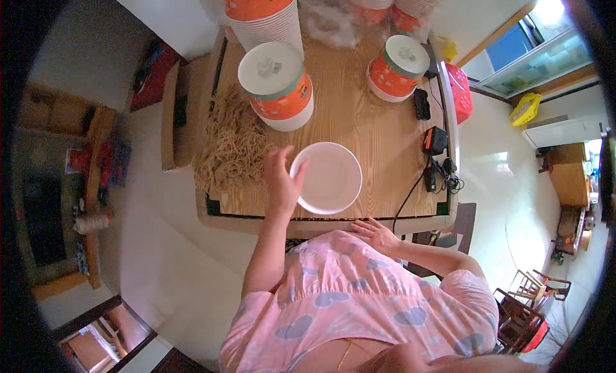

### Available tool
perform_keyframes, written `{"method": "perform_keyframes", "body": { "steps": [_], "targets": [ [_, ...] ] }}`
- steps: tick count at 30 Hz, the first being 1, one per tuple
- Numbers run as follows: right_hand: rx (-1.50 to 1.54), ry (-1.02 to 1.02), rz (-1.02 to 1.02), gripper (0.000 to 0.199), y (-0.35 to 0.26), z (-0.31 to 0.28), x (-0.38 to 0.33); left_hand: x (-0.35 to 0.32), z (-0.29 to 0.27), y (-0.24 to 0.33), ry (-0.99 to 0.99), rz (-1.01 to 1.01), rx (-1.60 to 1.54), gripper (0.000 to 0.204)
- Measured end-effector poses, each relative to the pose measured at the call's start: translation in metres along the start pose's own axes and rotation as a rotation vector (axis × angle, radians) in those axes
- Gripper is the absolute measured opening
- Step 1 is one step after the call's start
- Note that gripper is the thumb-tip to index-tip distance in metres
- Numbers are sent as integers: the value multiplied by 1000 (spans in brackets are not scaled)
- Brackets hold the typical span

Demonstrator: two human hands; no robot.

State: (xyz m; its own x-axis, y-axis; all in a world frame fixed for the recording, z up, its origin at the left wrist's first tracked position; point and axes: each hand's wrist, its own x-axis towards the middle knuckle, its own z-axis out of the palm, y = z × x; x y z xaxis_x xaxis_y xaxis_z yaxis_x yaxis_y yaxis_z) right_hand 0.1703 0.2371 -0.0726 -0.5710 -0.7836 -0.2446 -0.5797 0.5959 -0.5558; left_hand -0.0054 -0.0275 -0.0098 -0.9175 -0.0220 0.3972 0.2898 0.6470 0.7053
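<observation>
A white paper bowl (327, 180) stands mouth up near the table's front edge, with nothing seen inside it. At its left rim is my left hand (281, 183), thumb over the rim and fingers spread apart outside it, not closed on the bowl. My right hand (377, 236) lies with fingers stretched out at the front edge of the table, holding nothing. Beyond the bowl stands an orange and white paper tub with a green-rimmed top (276, 84). A similar tub (398, 68) is at the far right.
Brown shredded paper (234, 142) is heaped on the wooden table (346, 103) at left. Tall stacks of paper bowls (266, 20) stand at the back. Along the right edge lie a black and orange device (436, 140) and tangled cables (452, 182).
</observation>
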Motion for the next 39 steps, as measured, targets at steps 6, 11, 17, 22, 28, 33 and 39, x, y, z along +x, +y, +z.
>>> {"method": "perform_keyframes", "body": {
  "steps": [6, 11, 17, 22, 28, 33, 39],
  "targets": [
    [25, 90, 141, 52, -3, -1, -6, -106, -37, 24, -1044, -247, -645, 24],
    [148, 216, 295, 44, 2, -13, -24, -256, -82, -125, -1130, -569, -143, 43],
    [252, -102, 293, 25, 6, 21, -37, -301, -133, -176, -1482, -590, 456, 44],
    [184, -73, 215, 25, -10, -29, 9, -230, -105, -186, -462, -447, 186, 20],
    [128, 156, 338, 20, 26, -42, 37, -84, -94, -125, -276, -395, 148, 13],
    [494, 257, 590, 14, 89, 29, 39, -20, -33, -158, -176, -388, -33, 14],
    [237, 174, 483, 22, 63, -7, 52, -54, 5, -226, 179, -579, -46, 11]
  ]
}}
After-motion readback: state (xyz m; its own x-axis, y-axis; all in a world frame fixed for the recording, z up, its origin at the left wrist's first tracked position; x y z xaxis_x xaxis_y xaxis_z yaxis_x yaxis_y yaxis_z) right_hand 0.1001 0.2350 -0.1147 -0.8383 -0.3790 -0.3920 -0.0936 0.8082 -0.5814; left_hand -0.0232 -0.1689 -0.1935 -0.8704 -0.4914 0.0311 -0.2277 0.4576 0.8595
